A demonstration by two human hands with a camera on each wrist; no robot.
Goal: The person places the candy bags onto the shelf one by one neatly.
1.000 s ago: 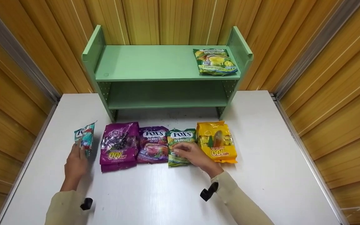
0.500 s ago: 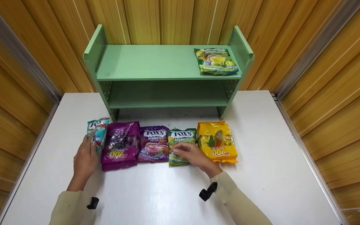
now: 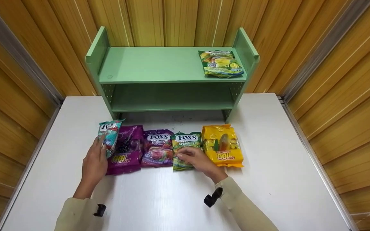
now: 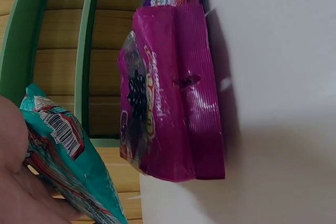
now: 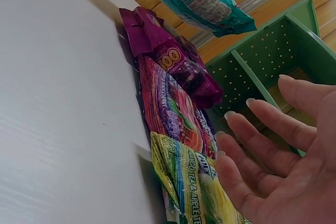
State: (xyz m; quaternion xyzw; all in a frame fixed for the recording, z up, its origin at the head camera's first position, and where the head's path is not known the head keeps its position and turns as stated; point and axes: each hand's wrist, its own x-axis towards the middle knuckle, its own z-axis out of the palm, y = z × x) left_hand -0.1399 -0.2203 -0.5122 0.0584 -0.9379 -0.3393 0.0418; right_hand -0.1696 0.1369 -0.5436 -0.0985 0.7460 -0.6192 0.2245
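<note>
My left hand (image 3: 95,163) grips a teal Fox's candy bag (image 3: 110,136) and holds it up over the left part of a purple candy bag (image 3: 130,160). In the left wrist view the teal bag (image 4: 79,156) shows its barcode side, apart from the purple bag (image 4: 163,98). My right hand (image 3: 198,158) hovers over a green Fox's Spring Tea bag (image 3: 187,138), fingers loosely bent and holding nothing. In the right wrist view that hand (image 5: 289,156) has its fingers spread beside the green-yellow bag (image 5: 194,182). Between the purple and green bags lies a Fox's Berries bag (image 3: 157,150).
A yellow candy bag (image 3: 223,146) ends the row on the right. Behind the row stands a green shelf (image 3: 153,64) with another Spring Tea bag (image 3: 222,64) at the right of its top board. Wooden panels (image 3: 178,19) surround the white table (image 3: 268,160).
My left hand has carried the teal bag rightward, from the table's left side to over the purple bag's edge. The right hand stays almost where it was.
</note>
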